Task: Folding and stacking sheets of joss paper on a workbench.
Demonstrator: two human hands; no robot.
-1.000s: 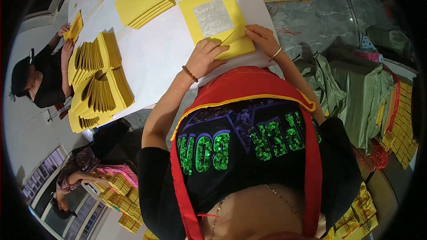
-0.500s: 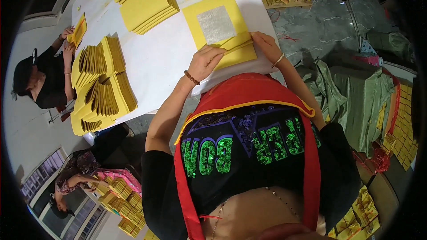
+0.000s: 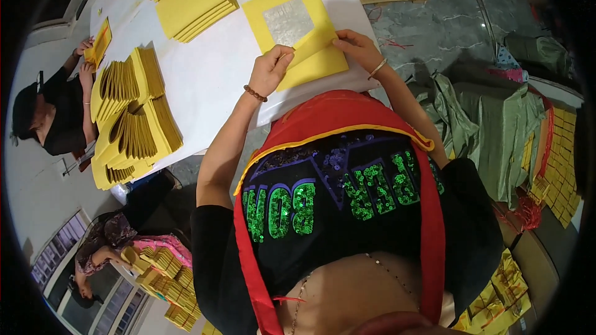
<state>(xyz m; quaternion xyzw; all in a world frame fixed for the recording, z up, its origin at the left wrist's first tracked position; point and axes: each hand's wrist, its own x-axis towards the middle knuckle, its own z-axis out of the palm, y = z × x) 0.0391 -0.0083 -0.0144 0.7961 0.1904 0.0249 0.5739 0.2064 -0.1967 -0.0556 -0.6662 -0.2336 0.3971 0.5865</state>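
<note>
White surface carries yellow stacks; left hand and right hand pinch the top sheet with closed fingers, folding it; pressing the crease seems next.

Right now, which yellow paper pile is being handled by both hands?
The pile nearest the person, topped by a silver square; both hands lift its top sheet's near corner.
</note>
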